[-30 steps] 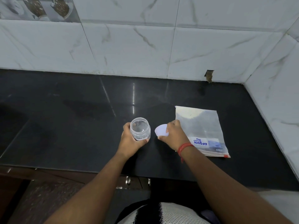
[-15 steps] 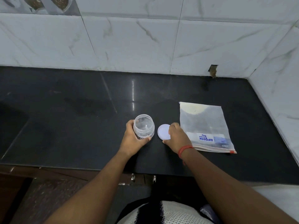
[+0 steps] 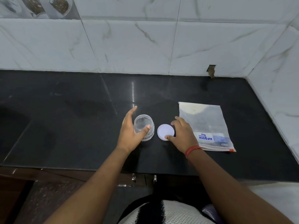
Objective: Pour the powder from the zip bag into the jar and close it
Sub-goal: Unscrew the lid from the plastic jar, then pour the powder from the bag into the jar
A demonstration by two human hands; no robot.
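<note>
A clear, uncapped plastic jar (image 3: 144,126) stands upright on the black counter (image 3: 80,126). My left hand (image 3: 131,133) is beside its left side with the fingers straightened and spread; only the thumb lies across the jar's front. The white round lid (image 3: 165,132) lies flat on the counter just right of the jar. My right hand (image 3: 182,135) rests loosely at its right edge, thumb and fingertip touching the rim. The zip bag (image 3: 207,126) lies flat further right, with pale powder at its far end and its zip end nearest me.
White marble-tiled walls close off the counter at the back and on the right (image 3: 275,94). The counter's front edge (image 3: 97,168) runs just below my wrists, with cabinet fronts underneath.
My right hand has laid the lid flat on the counter and loosened its hold. My left hand has opened from its grip around the jar. The view has shifted slightly.
</note>
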